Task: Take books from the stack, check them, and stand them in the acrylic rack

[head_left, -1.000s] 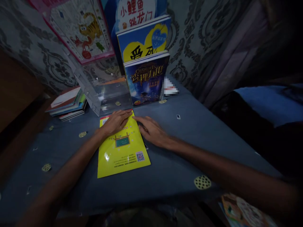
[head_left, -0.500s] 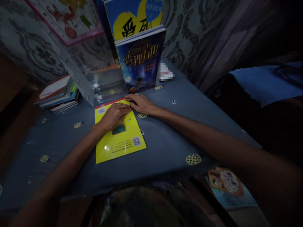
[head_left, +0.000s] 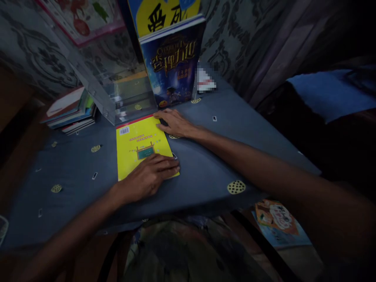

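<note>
A yellow book (head_left: 138, 136) with a red spine strip, a barcode and a small green blackboard drawing lies flat on the table. My left hand (head_left: 155, 172) rests across its lower part, fingers stretched toward the lower right corner and covering that area. At the upper right corner, my right hand (head_left: 174, 122) touches the book's edge with its fingertips, thumb apart from the fingers. Just behind it stands a dark blue book (head_left: 174, 66) with gold title letters, upright in a clear stand (head_left: 101, 100).
A stack of books (head_left: 70, 111) sits left of the stand. Behind the dark blue book rises a blue and yellow book (head_left: 169, 15). A picture-covered book (head_left: 279, 223) lies below the table's right front edge. Dark grey patterned cloth (head_left: 205, 156) covers the table.
My left hand has slid from the upper middle of the yellow book down to its lower right corner, uncovering the blackboard drawing. My right hand stays at the upper corner. The view has shifted slightly.
</note>
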`<action>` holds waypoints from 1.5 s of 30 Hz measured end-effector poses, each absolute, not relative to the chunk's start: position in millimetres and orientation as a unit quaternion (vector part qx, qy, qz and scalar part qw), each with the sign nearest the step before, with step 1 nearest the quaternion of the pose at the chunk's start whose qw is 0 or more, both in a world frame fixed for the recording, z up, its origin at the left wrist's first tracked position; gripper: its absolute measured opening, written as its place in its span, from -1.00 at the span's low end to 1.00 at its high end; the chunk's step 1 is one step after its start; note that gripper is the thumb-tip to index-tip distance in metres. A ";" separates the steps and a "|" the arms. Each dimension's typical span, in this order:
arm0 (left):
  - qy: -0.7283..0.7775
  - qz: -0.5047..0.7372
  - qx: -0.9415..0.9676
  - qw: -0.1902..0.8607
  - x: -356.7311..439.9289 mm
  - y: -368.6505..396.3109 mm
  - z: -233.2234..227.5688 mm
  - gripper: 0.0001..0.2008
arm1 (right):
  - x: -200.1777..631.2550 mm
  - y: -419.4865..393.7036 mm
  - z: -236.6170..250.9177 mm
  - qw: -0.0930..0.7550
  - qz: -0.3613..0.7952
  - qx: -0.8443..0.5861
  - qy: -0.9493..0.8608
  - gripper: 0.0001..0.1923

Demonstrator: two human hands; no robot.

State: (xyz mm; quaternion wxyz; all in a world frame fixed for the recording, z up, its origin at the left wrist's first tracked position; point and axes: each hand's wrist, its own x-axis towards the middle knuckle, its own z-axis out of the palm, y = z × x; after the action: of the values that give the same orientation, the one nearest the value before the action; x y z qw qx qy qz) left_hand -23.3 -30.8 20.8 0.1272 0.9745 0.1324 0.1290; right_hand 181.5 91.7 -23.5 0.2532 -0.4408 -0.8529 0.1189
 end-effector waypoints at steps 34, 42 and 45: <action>0.344 0.235 0.909 -0.009 -151.7 -116.5 0.9 -0.59 | 148.3 45.6 0.9 0.191 0.008 -0.448 -0.874 -0.67; 0.353 0.267 0.897 -0.002 -144.7 -115.9 2.3 -0.57 | 75.5 -81.9 5.3 0.190 0.168 -0.292 -0.922 -0.42; 0.347 0.275 0.897 0.005 -144.7 -116.0 2.7 -0.57 | 78.1 -91.1 2.4 0.164 0.192 -0.308 -0.917 -0.28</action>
State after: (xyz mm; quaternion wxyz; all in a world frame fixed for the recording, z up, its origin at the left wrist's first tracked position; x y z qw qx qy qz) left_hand -144.7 -116.0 2.7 0.0051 0.8968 0.3465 0.2750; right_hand 78.1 -91.1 2.4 0.1638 -0.3076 -0.9174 0.1921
